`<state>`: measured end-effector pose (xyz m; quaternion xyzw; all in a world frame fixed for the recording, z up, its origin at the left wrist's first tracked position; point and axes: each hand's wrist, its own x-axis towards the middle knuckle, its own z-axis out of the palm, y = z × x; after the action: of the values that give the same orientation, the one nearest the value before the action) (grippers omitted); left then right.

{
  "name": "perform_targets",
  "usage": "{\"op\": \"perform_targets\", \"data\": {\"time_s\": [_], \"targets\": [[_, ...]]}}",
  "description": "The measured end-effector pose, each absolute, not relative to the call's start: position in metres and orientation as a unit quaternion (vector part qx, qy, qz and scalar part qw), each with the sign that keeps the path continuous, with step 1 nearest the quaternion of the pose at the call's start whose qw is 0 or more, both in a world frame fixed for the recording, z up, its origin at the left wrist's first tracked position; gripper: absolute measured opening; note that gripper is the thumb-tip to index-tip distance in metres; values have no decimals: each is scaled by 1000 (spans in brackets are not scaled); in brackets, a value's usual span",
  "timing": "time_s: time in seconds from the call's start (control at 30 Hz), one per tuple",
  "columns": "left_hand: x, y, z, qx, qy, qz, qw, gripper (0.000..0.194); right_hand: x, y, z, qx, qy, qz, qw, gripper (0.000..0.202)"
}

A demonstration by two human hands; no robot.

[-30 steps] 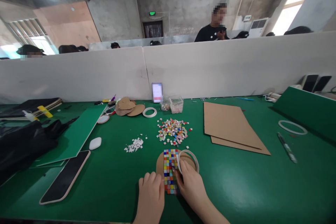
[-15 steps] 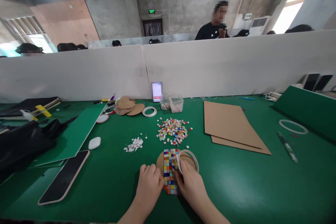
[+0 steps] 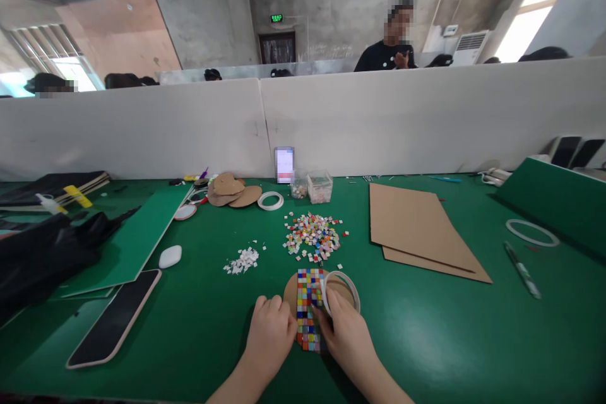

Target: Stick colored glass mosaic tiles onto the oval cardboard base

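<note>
A strip of small multicoloured mosaic tiles lies across a round brown cardboard disc near the table's front. Beside the strip's left edge, my left hand is closed, its fingers curled and its thumb side touching the strip; whatever it grips is hidden. My right hand is closed on a white ring, tilted up over the disc's right side. Its thumb and lower fingers reach the strip's right edge. Loose coloured tiles lie heaped just beyond, with white chips to their left.
Cardboard sheets and a pen lie to the right. A phone, a white case and a green board are on the left. Clear boxes and cardboard discs stand at the back, before a white partition.
The whole view has shifted slightly. Both hands keep the same place at the tile strip, and the ring stays in my right hand.
</note>
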<state>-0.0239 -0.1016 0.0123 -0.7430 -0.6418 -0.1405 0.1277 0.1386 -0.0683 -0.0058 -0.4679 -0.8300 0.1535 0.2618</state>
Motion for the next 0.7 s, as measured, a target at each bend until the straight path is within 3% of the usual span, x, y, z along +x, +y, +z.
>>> {"op": "perform_targets", "data": {"time_s": [0.37, 0.7], "targets": [[-19, -102, 12, -768, -598, -176, 147, 17, 137, -71, -8, -463, -826, 124, 298, 23], [-27, -93, 12, -803, -560, -164, 121, 17, 138, -71, -7, -478, -799, 173, 321, 30]]}}
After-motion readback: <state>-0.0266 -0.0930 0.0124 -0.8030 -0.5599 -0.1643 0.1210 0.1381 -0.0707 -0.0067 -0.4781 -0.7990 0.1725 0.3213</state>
